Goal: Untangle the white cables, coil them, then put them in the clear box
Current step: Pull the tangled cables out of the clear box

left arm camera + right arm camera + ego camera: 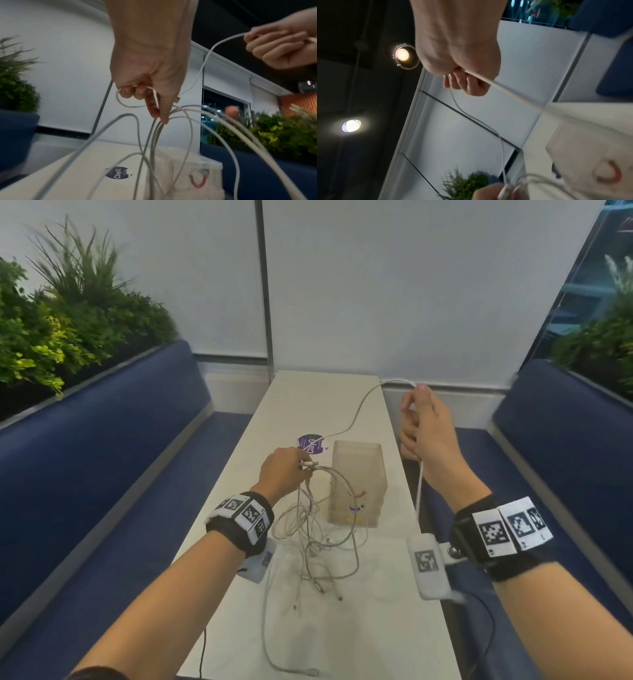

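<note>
A tangle of white cables [318, 539] hangs from my left hand [286, 470] down onto the narrow white table [383, 594]. My left hand [150, 93] pinches the bundle near its plugs, just left of the clear box [356, 484]. One white cable [356, 412] runs from there up to my right hand [419, 426], raised beyond the table's right edge. My right hand [467, 81] grips that cable in curled fingers, and its loose end hangs down past the wrist. The clear box [192, 174] stands upright with small coloured items at its bottom.
A round purple sticker [313, 444] lies on the table behind the box. Blue benches [102, 474] flank the table on both sides, with green plants [61, 316] behind them. A white wall closes the far end.
</note>
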